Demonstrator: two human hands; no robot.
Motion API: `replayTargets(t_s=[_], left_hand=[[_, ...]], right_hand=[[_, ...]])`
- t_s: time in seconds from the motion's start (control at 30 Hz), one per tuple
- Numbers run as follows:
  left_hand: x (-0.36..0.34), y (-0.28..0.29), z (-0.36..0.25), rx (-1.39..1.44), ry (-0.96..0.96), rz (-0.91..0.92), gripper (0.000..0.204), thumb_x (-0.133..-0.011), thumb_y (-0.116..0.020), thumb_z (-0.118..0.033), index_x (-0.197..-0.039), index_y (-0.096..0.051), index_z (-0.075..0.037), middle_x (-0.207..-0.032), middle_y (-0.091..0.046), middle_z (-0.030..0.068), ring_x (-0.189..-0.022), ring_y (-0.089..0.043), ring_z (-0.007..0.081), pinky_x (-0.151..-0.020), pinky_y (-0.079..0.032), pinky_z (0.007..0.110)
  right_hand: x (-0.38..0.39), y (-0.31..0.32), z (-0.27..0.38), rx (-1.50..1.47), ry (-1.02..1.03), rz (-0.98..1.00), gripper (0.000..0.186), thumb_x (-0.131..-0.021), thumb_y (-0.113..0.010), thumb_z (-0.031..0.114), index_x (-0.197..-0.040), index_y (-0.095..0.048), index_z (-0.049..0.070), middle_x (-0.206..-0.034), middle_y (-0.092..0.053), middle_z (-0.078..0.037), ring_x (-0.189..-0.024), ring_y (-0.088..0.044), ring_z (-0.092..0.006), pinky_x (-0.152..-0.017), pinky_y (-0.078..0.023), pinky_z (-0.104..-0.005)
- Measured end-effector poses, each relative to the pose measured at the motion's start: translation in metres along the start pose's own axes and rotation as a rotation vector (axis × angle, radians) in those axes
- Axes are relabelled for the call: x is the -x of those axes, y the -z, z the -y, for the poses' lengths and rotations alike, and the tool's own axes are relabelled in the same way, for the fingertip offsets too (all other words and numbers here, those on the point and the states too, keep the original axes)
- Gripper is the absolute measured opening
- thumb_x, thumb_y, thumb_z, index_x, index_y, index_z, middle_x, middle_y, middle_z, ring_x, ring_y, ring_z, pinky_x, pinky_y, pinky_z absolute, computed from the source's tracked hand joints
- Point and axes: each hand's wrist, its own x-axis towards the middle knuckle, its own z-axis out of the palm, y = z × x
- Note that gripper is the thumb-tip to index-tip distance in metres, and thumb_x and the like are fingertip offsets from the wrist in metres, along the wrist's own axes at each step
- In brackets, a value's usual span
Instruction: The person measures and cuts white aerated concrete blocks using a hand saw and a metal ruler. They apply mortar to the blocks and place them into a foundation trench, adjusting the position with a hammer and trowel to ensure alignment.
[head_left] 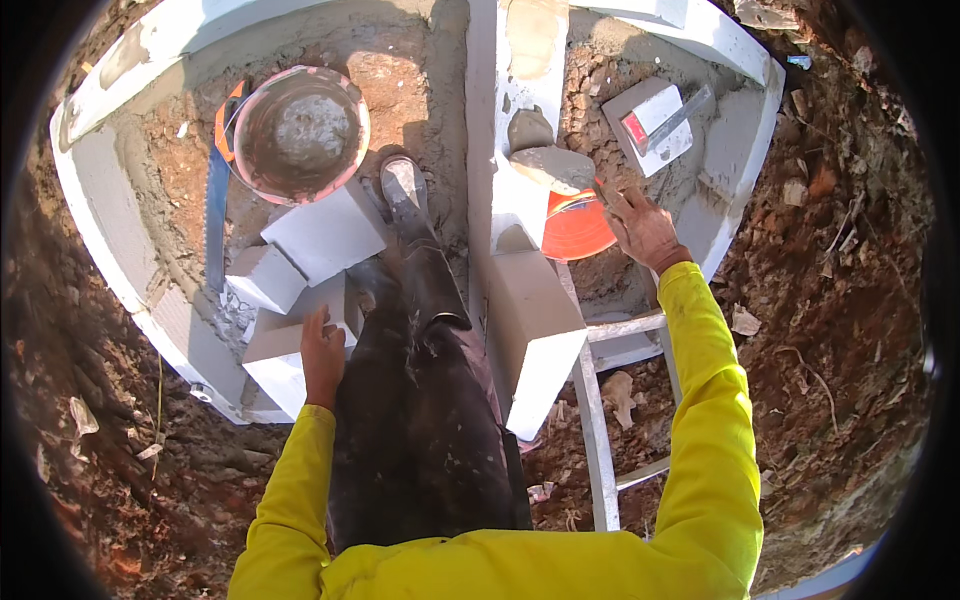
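Note:
My right hand [640, 228] is closed round the handle of a trowel. The grey trowel blade [553, 169] reaches left over the middle white block wall [515, 205], just below a lump of wet mortar [530, 130] on its top. Under the trowel, partly hidden by it, is an orange bucket [577, 232]. My left hand [322, 358] hangs beside my leg, near loose white blocks [280, 367], its fingers loosely bent and apart with nothing visible in them. Whether it touches the block below cannot be made out.
A round mortar bucket [302, 134] stands front left, with an orange-handled handsaw [216, 205] beside it. A tool with a red part [636, 130] lies on a white block [655, 112] at far right. A metal ladder [594, 430] leans at the wall. Curved block walls [95, 235] enclose the soil.

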Motion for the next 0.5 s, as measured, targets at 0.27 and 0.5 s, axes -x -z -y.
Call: replayTargets(t_s=[0.27,0.5], left_hand=[[0.019,0.016,-0.004,-0.090,-0.012,-0.005,0.048,-0.084,-0.060,-0.004,-0.131,-0.054,0.000,-0.118,-0.060,0.0209,-0.099,-0.064,0.0319,-0.087,-0.052,0.039],[0.037,0.021,0.008,0.024,0.109,-0.017,0.049,-0.084,-0.061,-0.003,-0.133,-0.055,-0.002,-0.116,-0.060,0.0189,-0.097,-0.064,0.0282,-0.085,-0.053,0.039]], right_hand=[[-0.068,0.045,-0.017,0.031,-0.012,-0.120,0.040,-0.089,-0.062,0.024,-0.127,-0.056,0.014,-0.110,-0.059,-0.010,-0.093,-0.063,-0.0325,-0.077,-0.055,-0.0443],[-0.038,0.021,-0.014,0.074,0.078,-0.068,0.041,-0.085,-0.064,0.022,-0.126,-0.059,0.018,-0.105,-0.061,-0.006,-0.092,-0.063,-0.0312,-0.081,-0.054,-0.0427]])
